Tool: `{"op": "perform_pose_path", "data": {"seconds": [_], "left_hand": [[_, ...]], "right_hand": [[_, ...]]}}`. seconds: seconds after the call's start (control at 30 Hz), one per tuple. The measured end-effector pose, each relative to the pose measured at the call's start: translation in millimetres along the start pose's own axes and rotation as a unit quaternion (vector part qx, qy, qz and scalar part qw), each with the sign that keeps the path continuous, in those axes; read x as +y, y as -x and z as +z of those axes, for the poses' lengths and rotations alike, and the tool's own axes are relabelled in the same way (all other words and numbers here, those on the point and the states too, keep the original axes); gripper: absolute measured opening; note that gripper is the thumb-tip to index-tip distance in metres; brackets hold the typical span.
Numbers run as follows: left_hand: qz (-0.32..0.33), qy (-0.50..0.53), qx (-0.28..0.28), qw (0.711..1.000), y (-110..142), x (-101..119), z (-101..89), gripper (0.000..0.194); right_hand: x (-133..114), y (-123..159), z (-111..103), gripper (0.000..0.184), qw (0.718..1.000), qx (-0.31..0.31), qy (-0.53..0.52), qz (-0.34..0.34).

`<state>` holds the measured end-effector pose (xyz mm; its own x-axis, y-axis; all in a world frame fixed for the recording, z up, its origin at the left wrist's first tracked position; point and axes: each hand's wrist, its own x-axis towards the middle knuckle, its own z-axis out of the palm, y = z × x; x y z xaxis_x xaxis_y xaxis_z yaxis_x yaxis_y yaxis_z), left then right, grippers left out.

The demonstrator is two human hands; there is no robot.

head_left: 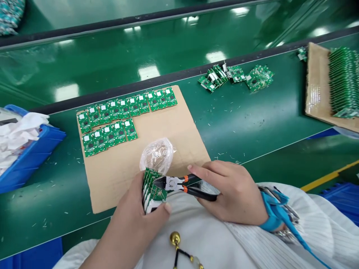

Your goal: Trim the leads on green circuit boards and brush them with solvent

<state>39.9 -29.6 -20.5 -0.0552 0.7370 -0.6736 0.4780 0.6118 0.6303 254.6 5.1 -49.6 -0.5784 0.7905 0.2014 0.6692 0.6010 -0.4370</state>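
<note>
My left hand (131, 220) grips a small stack of green circuit boards (151, 188) near the table's front edge. My right hand (230, 190) holds black side cutters (179, 184) with orange trim. Their jaws touch the top board of the stack. A blue strap (270, 211) circles my right wrist. Just beyond the stack, a crumpled clear plastic bag (157, 155) lies on a cardboard sheet (168, 127). Two rows of green boards (117, 116) lie flat along the sheet's far and left part.
A blue bin (33, 153) with white sheets stands at the left. Loose boards (235, 76) lie in a pile further right on the green table. A cardboard tray (316, 89) with several upright boards sits at far right. Small metal clippings scatter the table.
</note>
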Motion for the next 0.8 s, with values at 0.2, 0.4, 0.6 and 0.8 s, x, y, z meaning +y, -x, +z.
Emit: {"op": "perform_pose_path", "data": {"seconds": [0.2, 0.4, 0.6, 0.8], "left_hand": [[-0.018, 0.051, -0.072, 0.996, 4, -5, -6.4, 0.046], [0.016, 0.025, -0.040, 0.999, 7, -6, -5.9, 0.061], [0.038, 0.010, -0.006, 0.999, 10, -8, -3.6, 0.066], [0.024, 0.029, 0.006, 0.999, 11, -7, -1.7, 0.065]], "right_hand": [[2, -2, -8, 0.043, 0.996, -0.073, -0.045, 0.019], [10, -1, -2, 0.051, 0.998, -0.038, -0.020, 0.037], [9, -3, -2, 0.049, 0.999, -0.020, 0.036, -0.019], [7, -8, -4, 0.044, 0.997, 0.017, 0.059, -0.039]]}}
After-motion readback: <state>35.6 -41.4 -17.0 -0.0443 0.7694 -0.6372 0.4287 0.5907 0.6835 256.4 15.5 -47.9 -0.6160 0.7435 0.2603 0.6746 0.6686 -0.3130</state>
